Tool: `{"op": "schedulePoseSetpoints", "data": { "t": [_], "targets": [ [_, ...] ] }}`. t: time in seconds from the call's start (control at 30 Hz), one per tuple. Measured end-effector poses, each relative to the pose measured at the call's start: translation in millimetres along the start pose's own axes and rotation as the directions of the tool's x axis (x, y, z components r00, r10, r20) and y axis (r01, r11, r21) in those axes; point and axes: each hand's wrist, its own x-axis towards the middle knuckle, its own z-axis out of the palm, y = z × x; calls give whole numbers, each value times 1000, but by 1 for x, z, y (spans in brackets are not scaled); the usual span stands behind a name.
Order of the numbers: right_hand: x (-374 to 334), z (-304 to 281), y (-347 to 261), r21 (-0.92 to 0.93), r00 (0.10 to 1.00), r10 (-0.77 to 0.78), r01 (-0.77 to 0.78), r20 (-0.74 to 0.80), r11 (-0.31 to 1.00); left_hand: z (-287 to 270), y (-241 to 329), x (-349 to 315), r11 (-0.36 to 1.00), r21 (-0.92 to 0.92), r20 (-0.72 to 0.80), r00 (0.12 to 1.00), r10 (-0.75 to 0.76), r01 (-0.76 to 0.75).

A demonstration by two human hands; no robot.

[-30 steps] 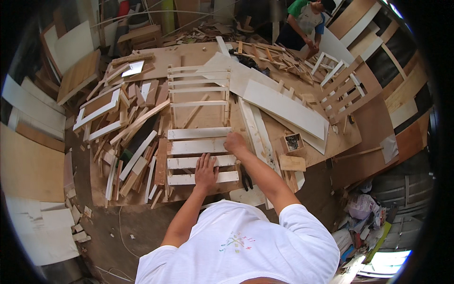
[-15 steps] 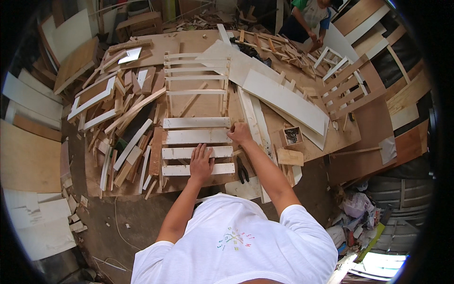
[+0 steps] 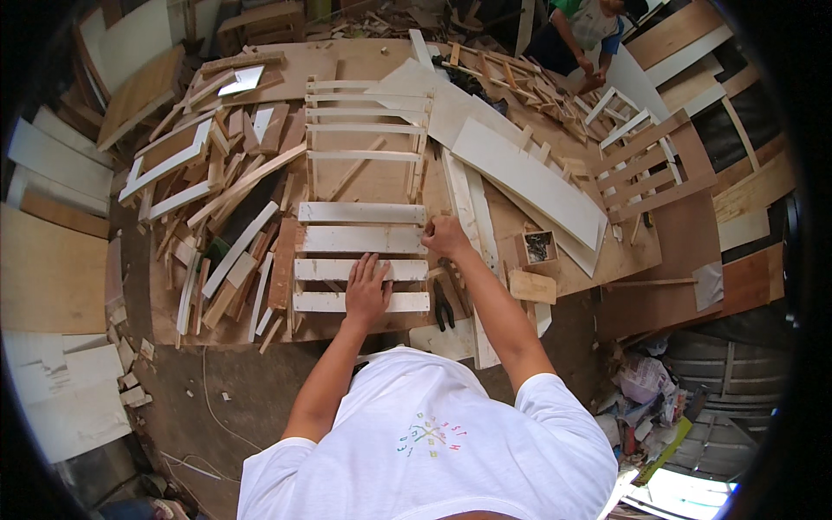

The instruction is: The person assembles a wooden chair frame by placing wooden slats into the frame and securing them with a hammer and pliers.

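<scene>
A slatted wooden frame lies on the worktable (image 3: 520,260), with several white-faced slats (image 3: 360,238) across its near half and thinner rails (image 3: 364,127) at its far half. My left hand (image 3: 368,290) rests flat, its fingers stretched out, over the two slats nearest me. At the right end of the second slat from the far side of this white group, my right hand (image 3: 444,237) is closed, its fingers curled together. Whatever it may hold is too small or hidden to make out. Black-handled pliers (image 3: 444,309) lie just right of the nearest slats.
Scrap wood (image 3: 234,251) is heaped left of the frame. To the right are a small box of nails or screws (image 3: 537,248), a wood block (image 3: 532,286) and long white boards (image 3: 529,191). A slatted panel (image 3: 654,173) stands farther right. Another person (image 3: 585,39) works at the far right.
The whole view has shifted slightly, so the table sits a little higher in the picture. Both hands keep nearly the same places on the frame.
</scene>
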Motion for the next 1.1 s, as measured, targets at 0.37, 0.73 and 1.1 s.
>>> {"op": "schedulePoseSetpoints", "data": {
  "t": [0.37,0.73,1.1],
  "targets": [
    [6,3,-1,-89,998,61,-59,23,994,3,-3,0,1000,0,-21,1000,4,-4],
    [3,8,-4,-94,999,-13,17,45,995,4,-4,1,1000,-4,-13,1000,-1,1],
    [-16,6,-3,245,977,176,-142,-123,959,5,-5,8,998,-56,3,1000,-29,30]
  ]
}}
